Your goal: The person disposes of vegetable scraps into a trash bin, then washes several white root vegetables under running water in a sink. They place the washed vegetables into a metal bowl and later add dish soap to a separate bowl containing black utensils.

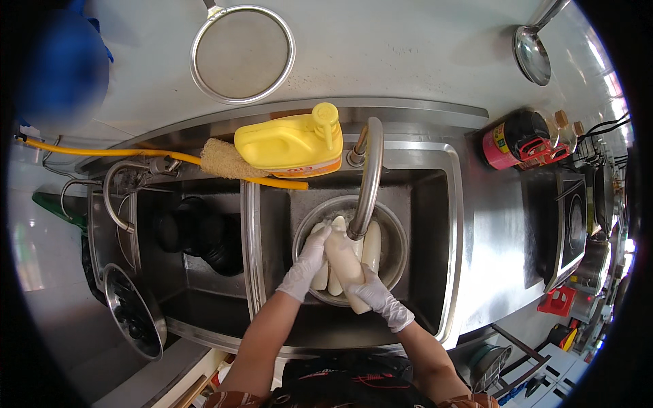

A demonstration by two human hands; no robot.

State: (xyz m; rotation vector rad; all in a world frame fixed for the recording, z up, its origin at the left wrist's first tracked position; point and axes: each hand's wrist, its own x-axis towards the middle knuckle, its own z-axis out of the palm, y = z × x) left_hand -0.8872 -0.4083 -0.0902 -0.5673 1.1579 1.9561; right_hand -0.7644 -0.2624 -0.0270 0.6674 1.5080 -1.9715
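Note:
A long peeled white radish (pixel 343 257) is held slantwise over a round metal basin (pixel 401 255), just beside the spout of the steel faucet (pixel 368 183). My left hand (pixel 309 260), in a thin whitish glove, grips its upper end. Around its lower end closes my gloved right hand (pixel 375 293). Beneath it several more white radishes (pixel 372 247) lie in the basin, partly covered by my hands. The basin stands in the right-hand bowl of a stainless steel sink (pixel 428 245).
A yellow detergent jug (pixel 285 143) and a loofah (pixel 224 159) sit behind the sink, near a yellow hose (pixel 117 151). Black containers (pixel 204 234) lie in the left bowl. Dark-filled bottles (pixel 515 137) and an induction cooker (pixel 571 224) are to the right. A fine strainer (pixel 242 53) hangs above.

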